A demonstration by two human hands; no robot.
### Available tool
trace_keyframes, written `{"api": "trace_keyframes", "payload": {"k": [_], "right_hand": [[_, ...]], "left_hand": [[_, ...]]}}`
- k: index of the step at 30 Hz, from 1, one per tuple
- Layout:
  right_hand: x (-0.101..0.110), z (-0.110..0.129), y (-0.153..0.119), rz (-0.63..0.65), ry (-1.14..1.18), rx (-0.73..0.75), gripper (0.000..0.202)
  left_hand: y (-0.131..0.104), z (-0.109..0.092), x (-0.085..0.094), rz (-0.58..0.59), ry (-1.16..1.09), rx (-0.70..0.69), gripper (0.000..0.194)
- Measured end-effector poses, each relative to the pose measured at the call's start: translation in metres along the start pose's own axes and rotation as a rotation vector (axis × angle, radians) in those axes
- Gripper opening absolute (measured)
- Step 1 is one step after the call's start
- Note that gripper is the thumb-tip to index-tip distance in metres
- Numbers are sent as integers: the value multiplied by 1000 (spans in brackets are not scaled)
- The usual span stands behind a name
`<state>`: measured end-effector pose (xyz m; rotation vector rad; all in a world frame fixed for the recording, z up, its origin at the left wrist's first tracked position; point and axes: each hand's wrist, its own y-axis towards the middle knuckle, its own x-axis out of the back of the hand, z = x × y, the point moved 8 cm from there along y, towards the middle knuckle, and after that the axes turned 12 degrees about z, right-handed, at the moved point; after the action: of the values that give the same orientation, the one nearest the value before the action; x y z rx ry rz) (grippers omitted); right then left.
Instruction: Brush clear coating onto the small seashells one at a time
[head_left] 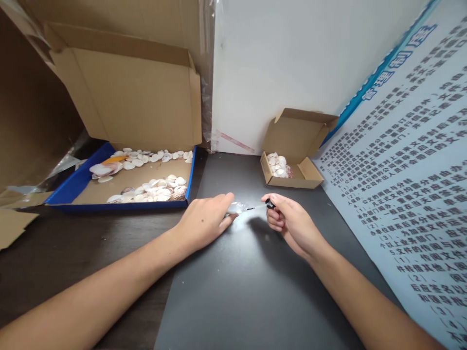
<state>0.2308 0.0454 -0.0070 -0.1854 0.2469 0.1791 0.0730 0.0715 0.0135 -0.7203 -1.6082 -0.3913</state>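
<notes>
Near the middle of the view, my left hand (204, 219) pinches a small clear bottle (237, 208) between thumb and fingers, low over the grey mat. Across a short gap, my right hand (292, 221) is closed on a black cap (270, 203). A thin clear stem with a dark tip (251, 209) runs from the cap toward the bottle. Whether the tip touches the bottle's mouth, I cannot tell. The ends of my left fingers are partly hidden behind the hand.
A blue-edged cardboard box (120, 206) with white shells lies open at the left. A small open cardboard box (295, 183) holding shells stands at the back right. The grey mat (233, 301) lies beneath my hands. A printed poster (412, 160) slants along the right.
</notes>
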Motion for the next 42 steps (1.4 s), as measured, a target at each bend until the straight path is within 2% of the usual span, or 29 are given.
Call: {"api": "trace_keyframes", "payload": {"k": [4, 7, 15, 19, 27, 30, 33, 37, 40, 42], "right_hand": [[6, 4, 1, -36, 48, 46, 33], [11, 8, 2, -58, 76, 96, 30], [12, 10, 6, -47, 94, 149, 28], [10, 11, 4, -39, 92, 152, 29], [12, 14, 4, -58, 97, 177, 26], [14, 15, 4, -73, 110, 201, 24], [14, 16, 3, -75, 127, 211, 24], [10, 16, 1, -73, 151, 213, 23], [5, 15, -1, -68, 159, 208, 21], [2, 14, -3, -56, 135, 208, 20]], "left_hand": [[4, 3, -3, 16, -58, 48, 20], [17, 7, -3, 27, -169, 120, 22], [88, 17, 10, -55, -290, 269, 32], [115, 24, 14, -83, -333, 321, 36], [135, 46, 16, -116, -429, 393, 36], [132, 49, 16, -126, -485, 391, 40], [115, 42, 17, -142, -546, 367, 45], [67, 21, 14, -127, -637, 224, 24], [29, 11, 4, -63, -751, 90, 14], [12, 9, -7, 5, -1102, -46, 16]]}}
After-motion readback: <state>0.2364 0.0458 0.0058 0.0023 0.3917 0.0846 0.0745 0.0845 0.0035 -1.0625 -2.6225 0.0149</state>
